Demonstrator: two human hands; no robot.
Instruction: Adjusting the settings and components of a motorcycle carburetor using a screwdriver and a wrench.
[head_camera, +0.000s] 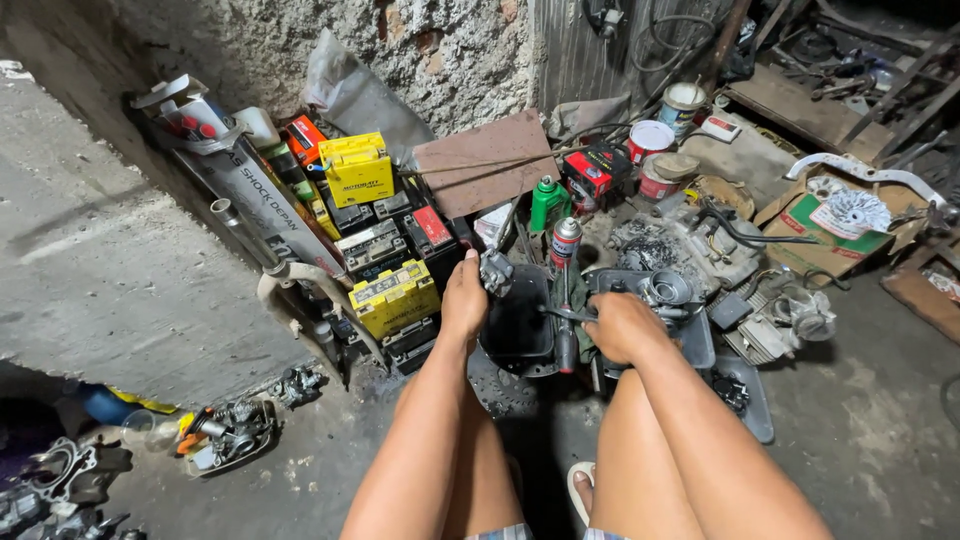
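My left hand (464, 298) is closed around a small grey metal engine part (495, 270), held over a black plastic tray (520, 335) on the floor. My right hand (620, 325) grips a dark slim tool (562, 314) whose tip points left over the same tray. Just beyond my right hand sits a grey carburettor (668, 290) on a second dark tray (695, 345). A red and silver spray can (565, 243) stands upright behind the trays. Both my forearms reach forward over my bare knees.
Stacked yellow and black batteries (393, 297) stand at left against a rough wall. A green bottle (547, 202), paint tins (650, 140), an engine block (700, 250) and a cardboard box (835, 225) crowd the back and right. More carburettor parts (228, 432) lie at lower left.
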